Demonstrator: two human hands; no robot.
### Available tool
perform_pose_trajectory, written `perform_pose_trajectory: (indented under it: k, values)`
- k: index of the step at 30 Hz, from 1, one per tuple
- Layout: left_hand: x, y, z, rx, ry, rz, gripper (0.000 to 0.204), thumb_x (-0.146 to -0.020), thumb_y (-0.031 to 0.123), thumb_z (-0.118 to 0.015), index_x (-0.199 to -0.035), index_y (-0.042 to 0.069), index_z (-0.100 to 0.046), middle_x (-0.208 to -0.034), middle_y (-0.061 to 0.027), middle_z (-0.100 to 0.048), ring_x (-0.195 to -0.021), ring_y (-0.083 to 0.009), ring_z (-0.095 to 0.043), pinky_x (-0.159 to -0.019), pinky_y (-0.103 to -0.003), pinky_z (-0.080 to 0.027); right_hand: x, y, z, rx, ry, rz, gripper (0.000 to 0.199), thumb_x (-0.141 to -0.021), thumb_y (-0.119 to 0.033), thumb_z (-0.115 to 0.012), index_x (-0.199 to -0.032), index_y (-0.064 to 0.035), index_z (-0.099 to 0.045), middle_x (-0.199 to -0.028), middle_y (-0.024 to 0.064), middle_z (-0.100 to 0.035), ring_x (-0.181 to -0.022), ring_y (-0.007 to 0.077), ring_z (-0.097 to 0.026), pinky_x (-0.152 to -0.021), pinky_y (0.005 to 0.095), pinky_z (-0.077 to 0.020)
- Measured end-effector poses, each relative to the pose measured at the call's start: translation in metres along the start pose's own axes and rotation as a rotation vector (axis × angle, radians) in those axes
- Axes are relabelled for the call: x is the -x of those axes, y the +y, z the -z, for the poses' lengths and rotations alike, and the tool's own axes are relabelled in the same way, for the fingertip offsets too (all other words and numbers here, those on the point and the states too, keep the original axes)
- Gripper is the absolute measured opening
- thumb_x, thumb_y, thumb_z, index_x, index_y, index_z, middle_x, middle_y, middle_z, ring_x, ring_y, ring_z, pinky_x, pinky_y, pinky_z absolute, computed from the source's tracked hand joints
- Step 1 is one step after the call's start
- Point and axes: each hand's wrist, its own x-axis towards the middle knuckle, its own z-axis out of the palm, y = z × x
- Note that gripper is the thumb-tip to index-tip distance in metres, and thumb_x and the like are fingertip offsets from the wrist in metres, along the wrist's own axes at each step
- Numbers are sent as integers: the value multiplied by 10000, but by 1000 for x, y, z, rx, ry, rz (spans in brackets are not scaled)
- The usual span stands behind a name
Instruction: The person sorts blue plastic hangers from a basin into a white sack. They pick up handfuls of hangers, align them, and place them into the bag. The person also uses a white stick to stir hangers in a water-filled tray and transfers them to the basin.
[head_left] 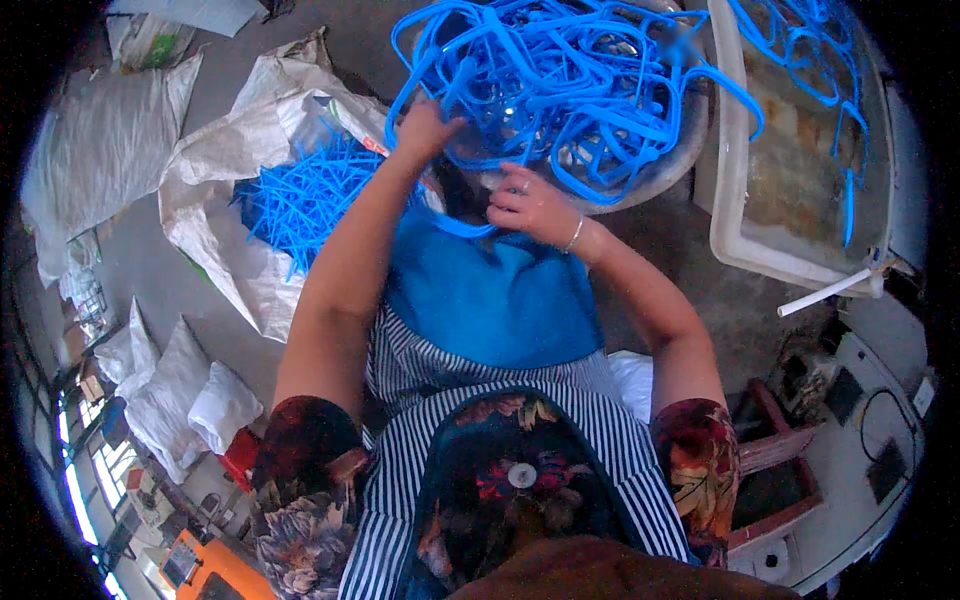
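A heap of glossy blue plastic strips (590,75), bent into loops and tangled together, fills a wide round basin (690,150) in front of me. At the heap's near left edge, my left hand (428,132) is closed on a blue strip, its thumb pointing right. Lower and to the right, my right hand (538,207) has its fingers curled at the end of a blue strip (458,228) that bows down across my lap. Part of that strip is hidden behind my left wrist. A blue cloth (490,300) covers my lap, below both hands.
Left of my forearm stands an open white woven sack (215,200) holding many short, straight blue sticks (318,198). At right, a pale rectangular tub (735,235) holds more blue strips, with a white pipe (825,292) at its corner. Stuffed white sacks (175,400) lie lower left.
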Motion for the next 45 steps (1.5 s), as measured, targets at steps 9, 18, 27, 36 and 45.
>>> perform_pose_trajectory:
  k: [9, 18, 27, 36, 45]
  values:
    - [19, -14, 63, 839, -487, 247, 239, -803, 319, -675, -852, 102, -585, -627, 36, -507, -528, -61, -436, -476, -224, -320, -1, 44, 37, 99, 62, -265, 543, -708, -157, -621, -1231, -203, -483, -1357, 88, -403, -1194, 299, -437, -1003, 442, -366]
    - [49, 5, 117, -21, -207, -161, 364, -773, 378, -647, -1008, 105, -596, -794, -150, -634, -713, -295, -622, -611, -399, -475, -19, 138, 2, 326, -224, -761, 597, -737, -169, -647, -1284, -143, -409, -1027, 68, -597, -993, 273, -554, -731, 431, -486]
    - [135, -66, 171, 324, 189, 271, 373, -797, 327, -654, -1028, 60, -534, -770, -75, -613, -677, -223, -599, -612, -350, -476, -19, 153, 26, 361, 47, -800, 415, -740, -388, -660, -1036, -122, -542, -1003, 72, -590, -973, 293, -549, -764, 426, -462]
    - [40, 2, 151, 1635, 49, 270, 214, -842, 151, -615, -984, 42, -498, -847, -86, -618, -661, -116, -531, -556, -259, -435, -58, 113, 122, 16, 167, -654, 326, -785, -331, -659, -966, -76, -567, -909, 111, -602, -861, 291, -570, -702, 375, -460]
    - [-41, 65, 96, 235, 304, -759, 328, -766, 147, -672, -1063, 55, -566, -949, -71, -650, -840, -228, -629, -732, -314, -492, -29, 65, 87, 170, 50, -418, 343, -702, -323, -701, -916, -91, -567, -937, 54, -598, -838, 263, -564, -677, 357, -470]
